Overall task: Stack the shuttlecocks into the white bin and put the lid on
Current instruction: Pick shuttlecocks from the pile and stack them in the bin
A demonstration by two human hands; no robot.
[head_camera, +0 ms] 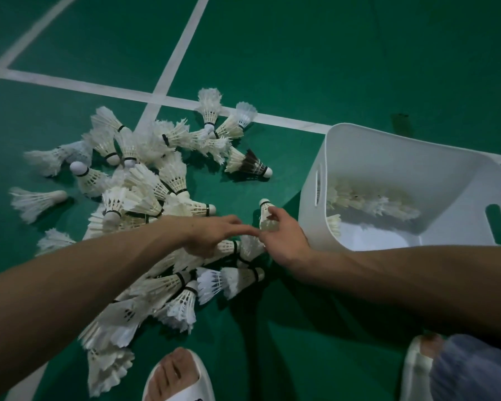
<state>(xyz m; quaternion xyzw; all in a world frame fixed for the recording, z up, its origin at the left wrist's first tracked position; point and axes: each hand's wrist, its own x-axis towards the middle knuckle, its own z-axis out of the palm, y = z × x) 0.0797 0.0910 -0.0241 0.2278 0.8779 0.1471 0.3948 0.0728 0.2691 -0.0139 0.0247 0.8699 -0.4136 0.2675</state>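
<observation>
Green court floor, crossed by white lines. White bin, open-topped, stands just by the long line. A layer of shuttlecocks lies along its bottom. Loose pile sprawls on the floor beside the bin. Right hand pinches one shuttlecock, cork up, between pile and bin. Left hand is over the pile's near side, fingers straight and holding nothing, tips meeting the right hand. White sandal below.
</observation>
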